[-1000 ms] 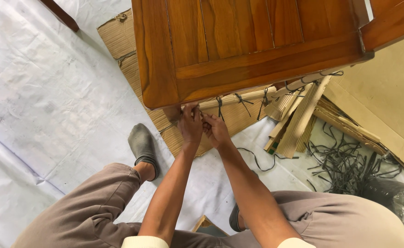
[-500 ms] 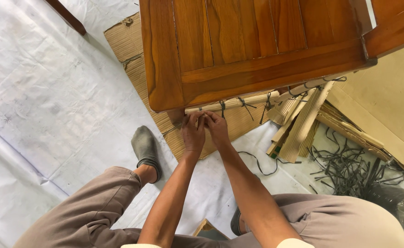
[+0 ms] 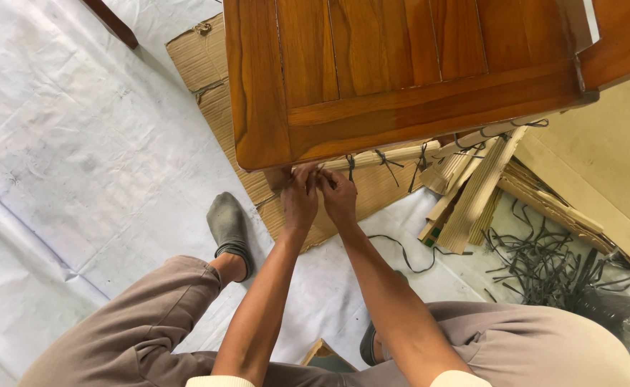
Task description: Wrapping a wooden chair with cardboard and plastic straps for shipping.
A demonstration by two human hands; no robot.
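Cardboard-wrapped rail [image 3: 372,158] runs left to right under the wooden tabletop [image 3: 401,72]; at its left end we see the left hand [image 3: 299,197] and right hand [image 3: 340,197], side by side, pinching a dark tie.

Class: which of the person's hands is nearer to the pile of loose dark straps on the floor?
Right. The right hand works under the wooden tabletop's edge on the side towards the strap pile; the left hand sits just beyond it, farther away.
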